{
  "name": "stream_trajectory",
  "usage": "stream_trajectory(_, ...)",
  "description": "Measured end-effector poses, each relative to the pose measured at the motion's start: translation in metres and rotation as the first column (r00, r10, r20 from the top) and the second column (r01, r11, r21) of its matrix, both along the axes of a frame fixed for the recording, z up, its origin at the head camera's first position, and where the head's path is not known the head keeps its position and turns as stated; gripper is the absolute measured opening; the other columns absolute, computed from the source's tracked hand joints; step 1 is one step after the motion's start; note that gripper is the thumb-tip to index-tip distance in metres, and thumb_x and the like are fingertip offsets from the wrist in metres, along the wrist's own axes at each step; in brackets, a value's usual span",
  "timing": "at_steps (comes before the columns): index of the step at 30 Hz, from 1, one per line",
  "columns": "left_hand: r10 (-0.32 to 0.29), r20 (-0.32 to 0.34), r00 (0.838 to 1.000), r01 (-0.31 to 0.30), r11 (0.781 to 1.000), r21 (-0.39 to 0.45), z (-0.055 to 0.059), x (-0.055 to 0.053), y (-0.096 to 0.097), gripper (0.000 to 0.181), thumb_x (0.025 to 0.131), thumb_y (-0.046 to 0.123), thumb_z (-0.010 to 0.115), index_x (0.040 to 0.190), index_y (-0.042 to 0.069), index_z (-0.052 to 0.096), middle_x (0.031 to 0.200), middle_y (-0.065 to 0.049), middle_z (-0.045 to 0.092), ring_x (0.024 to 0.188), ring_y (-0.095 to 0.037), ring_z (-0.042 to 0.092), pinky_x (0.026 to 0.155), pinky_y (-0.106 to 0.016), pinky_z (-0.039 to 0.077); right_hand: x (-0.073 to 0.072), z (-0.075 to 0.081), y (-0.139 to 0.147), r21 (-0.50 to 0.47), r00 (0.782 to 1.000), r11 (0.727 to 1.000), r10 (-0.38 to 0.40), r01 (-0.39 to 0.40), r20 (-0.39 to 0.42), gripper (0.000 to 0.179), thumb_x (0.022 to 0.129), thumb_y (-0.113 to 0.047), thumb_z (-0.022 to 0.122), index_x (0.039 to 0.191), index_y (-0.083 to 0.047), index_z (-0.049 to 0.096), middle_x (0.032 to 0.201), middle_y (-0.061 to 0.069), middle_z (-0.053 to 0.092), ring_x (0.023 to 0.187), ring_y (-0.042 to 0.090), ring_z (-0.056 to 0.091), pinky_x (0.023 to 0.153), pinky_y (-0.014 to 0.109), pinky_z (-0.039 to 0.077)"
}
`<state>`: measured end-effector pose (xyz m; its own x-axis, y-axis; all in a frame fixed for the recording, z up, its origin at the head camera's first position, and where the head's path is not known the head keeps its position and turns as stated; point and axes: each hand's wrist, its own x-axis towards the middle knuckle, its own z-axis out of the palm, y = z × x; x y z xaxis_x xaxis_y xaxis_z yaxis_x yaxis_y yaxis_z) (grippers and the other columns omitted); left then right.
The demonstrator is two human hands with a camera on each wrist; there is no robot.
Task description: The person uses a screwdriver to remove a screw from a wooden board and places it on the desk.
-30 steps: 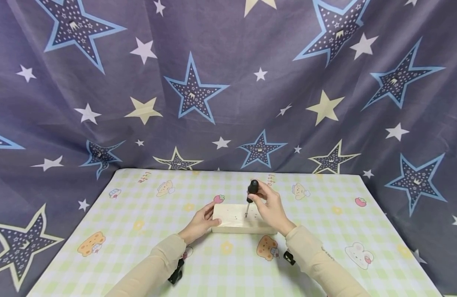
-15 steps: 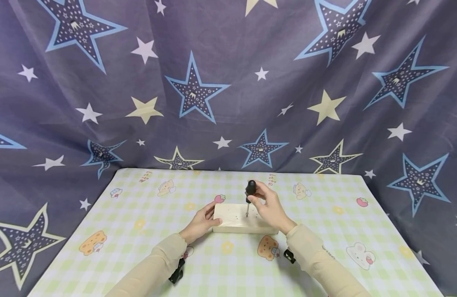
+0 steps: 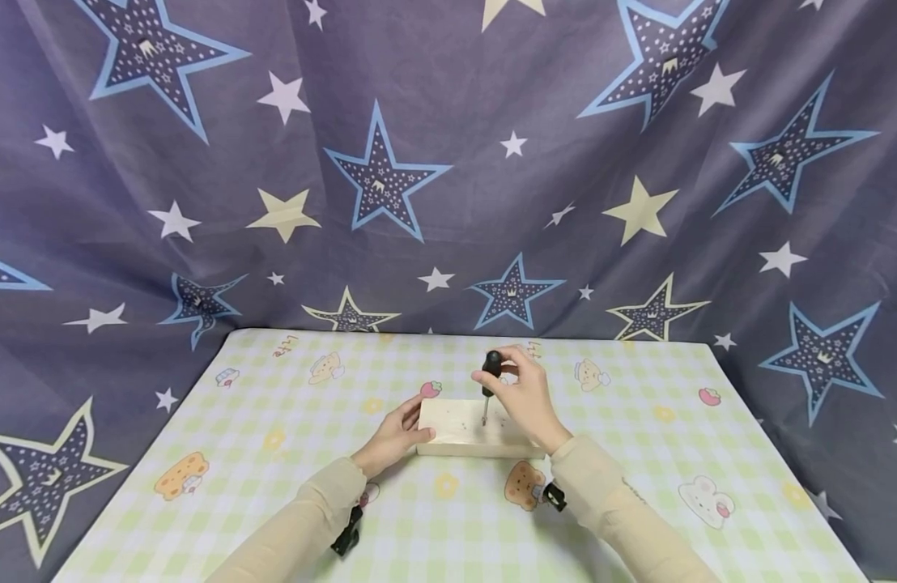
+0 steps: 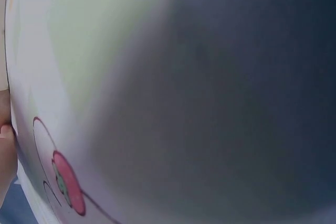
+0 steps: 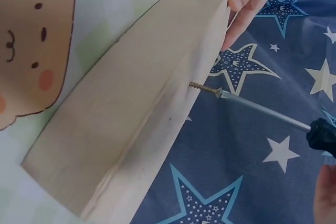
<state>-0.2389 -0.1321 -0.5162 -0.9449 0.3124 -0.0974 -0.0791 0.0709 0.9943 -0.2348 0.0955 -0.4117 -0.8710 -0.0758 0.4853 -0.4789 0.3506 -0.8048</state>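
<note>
A pale wooden block (image 3: 456, 425) with small holes in its top lies on the table. My left hand (image 3: 388, 441) grips its left end, thumb on the near side of the top. In the right wrist view a brass-coloured screw (image 5: 203, 88) stands partly sunk in the block, threads showing below its head. The tip of a black-handled screwdriver (image 3: 493, 363) meets the screw head, its steel shaft (image 5: 268, 111) in line with the screw. My right hand (image 3: 527, 398) holds the handle between thumb and fingers. The left wrist view is mostly dark and blurred, with little of the hand in it.
A green-checked cloth with cartoon prints (image 3: 274, 502) covers the table (image 3: 623, 453). Behind it hangs a dark curtain with stars (image 3: 448, 162). A black strap end (image 3: 554, 495) hangs at the right wrist, and another black piece (image 3: 346, 530) at the left.
My right thumb has moved up and left across the screwdriver handle, and the right wrist has turned slightly leftward. The left hand and the block stay in place.
</note>
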Motion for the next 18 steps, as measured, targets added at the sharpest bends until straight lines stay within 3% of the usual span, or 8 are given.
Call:
stream_trajectory(5,-0.005,0.000,1.000,0.005,1.000,-0.008,0.000,-0.001,-0.001,0.076,0.087,0.006,0.061,0.146,0.000,0.014,0.151,-0.020,0.015,0.139,-0.030,0.017,0.114,-0.038,0.024,0.002,0.001,-0.004,0.039,0.996,0.996,-0.083,0.085,-0.039,0.028,0.077,-0.026,0.074,0.098,-0.010,0.066,0.088,0.000,0.059,0.078,0.013,0.059,0.073,0.029,0.055)
stream_trajectory(11,-0.004,0.008,1.000,0.004,1.000,-0.024,-0.001,-0.001,-0.002,0.076,0.087,0.006,0.061,0.146,0.000,0.013,0.151,-0.020,0.015,0.139,-0.030,0.017,0.113,-0.037,0.025,0.002,0.001,-0.005,0.050,0.992,0.994,-0.094,0.098,-0.089,0.025,0.077,-0.021,0.074,0.097,-0.007,0.067,0.084,0.001,0.060,0.072,0.012,0.059,0.070,0.027,0.054)
stream_trajectory(14,-0.016,0.006,1.000,0.016,1.000,-0.026,-0.001,-0.002,-0.002,0.077,0.087,0.005,0.061,0.146,-0.001,0.012,0.151,-0.021,0.014,0.139,-0.032,0.017,0.113,-0.038,0.025,0.001,0.004,-0.003,0.071,0.992,0.995,-0.067,0.075,-0.107,0.024,0.077,-0.017,0.074,0.097,-0.005,0.067,0.084,0.003,0.062,0.072,0.014,0.061,0.071,0.024,0.055)
stream_trajectory(18,-0.022,0.003,1.000,0.022,0.999,-0.023,-0.001,-0.002,-0.003,0.077,0.087,0.005,0.060,0.146,-0.001,0.012,0.151,-0.021,0.014,0.139,-0.031,0.017,0.113,-0.038,0.025,-0.001,0.010,0.001,0.085,0.996,0.996,0.041,-0.034,-0.078,0.028,0.080,-0.006,0.069,0.107,0.000,0.065,0.091,0.011,0.065,0.079,0.021,0.064,0.076,0.025,0.057)
